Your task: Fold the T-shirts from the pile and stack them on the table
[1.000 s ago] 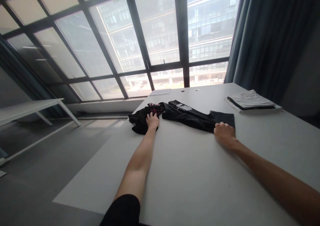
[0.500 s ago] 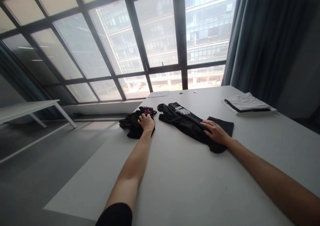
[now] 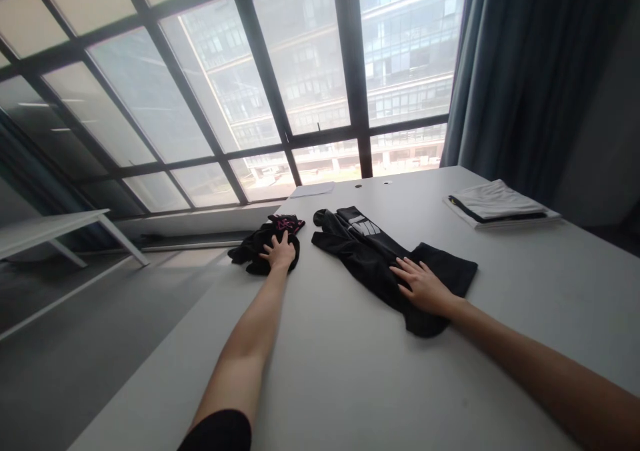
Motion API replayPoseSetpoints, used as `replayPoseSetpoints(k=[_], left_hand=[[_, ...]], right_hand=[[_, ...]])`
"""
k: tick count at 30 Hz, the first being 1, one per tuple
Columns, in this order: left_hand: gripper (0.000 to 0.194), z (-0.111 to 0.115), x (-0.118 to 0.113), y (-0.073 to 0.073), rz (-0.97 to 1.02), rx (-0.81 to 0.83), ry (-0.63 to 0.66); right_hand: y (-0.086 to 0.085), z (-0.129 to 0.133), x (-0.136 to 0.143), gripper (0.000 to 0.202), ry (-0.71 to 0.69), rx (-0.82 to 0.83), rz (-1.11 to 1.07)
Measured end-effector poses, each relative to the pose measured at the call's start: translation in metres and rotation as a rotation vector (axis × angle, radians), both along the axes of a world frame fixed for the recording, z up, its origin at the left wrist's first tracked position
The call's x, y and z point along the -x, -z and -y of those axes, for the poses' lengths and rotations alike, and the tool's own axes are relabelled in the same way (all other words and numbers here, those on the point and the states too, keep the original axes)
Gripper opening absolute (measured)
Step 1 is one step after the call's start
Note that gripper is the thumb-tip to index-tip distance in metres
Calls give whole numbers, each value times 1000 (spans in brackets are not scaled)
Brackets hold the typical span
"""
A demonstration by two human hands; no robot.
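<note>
My left hand [image 3: 280, 252] rests with spread fingers on a crumpled black garment [image 3: 255, 246] that has pink lettering, at the table's left edge. To the right lies a longer black garment [image 3: 365, 258], loosely folded lengthwise, with a pale grey print near its far end. On its near part my right hand [image 3: 423, 286] lies flat, fingers apart. Neither hand grips the cloth. What kind of garments these are, I cannot tell for sure.
Both garments are on a white table [image 3: 320, 371]. A folded white and black cloth stack [image 3: 500, 204] lies at the right, and a white sheet [image 3: 313, 189] at the far edge. Another white table [image 3: 50, 228] stands left, past a floor gap. Windows and a curtain [image 3: 500, 84] are behind.
The near end of the longer black garment is spread wider and sits closer to me. My right hand has moved slightly nearer with it. The left hand's fingers are spread more.
</note>
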State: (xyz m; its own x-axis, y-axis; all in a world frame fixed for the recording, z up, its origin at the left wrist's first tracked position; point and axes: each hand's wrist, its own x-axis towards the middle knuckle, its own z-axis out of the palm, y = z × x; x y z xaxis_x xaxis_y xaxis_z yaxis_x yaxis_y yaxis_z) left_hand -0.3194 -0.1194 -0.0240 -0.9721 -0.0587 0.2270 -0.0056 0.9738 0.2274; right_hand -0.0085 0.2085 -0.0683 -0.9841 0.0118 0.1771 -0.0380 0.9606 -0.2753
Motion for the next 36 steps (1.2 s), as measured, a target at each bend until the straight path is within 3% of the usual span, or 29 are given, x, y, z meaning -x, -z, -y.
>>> replayPoseSetpoints(k=[4, 6, 8, 12, 16, 21, 26, 36], left_hand=[[61, -23, -9, -12, -257, 8, 64], [57, -44, -22, -17, -349, -13, 209], [49, -71, -40, -18, -325, -55, 459], [38, -124, -72, 1, -242, -35, 697], [53, -141, -86, 25, -31, 85, 856], [58, -128, -83, 29, 31, 146, 822], [57, -129, -85, 25, 45, 169, 791], [58, -136, -105, 31, 43, 210, 722]], right_hand=[[-8, 28, -10, 55, 55, 7, -13], [-15, 34, -6, 50, 79, 14, -74], [-22, 31, 9, 43, 94, 29, -164], [-29, 10, 69, 40, -14, 63, -249], [-21, -6, 124, 51, -118, 60, -109], [-6, -20, 139, 68, -60, 49, 95], [0, -59, 116, 71, 114, 7, 122], [3, -135, 66, 72, 291, -24, 131]])
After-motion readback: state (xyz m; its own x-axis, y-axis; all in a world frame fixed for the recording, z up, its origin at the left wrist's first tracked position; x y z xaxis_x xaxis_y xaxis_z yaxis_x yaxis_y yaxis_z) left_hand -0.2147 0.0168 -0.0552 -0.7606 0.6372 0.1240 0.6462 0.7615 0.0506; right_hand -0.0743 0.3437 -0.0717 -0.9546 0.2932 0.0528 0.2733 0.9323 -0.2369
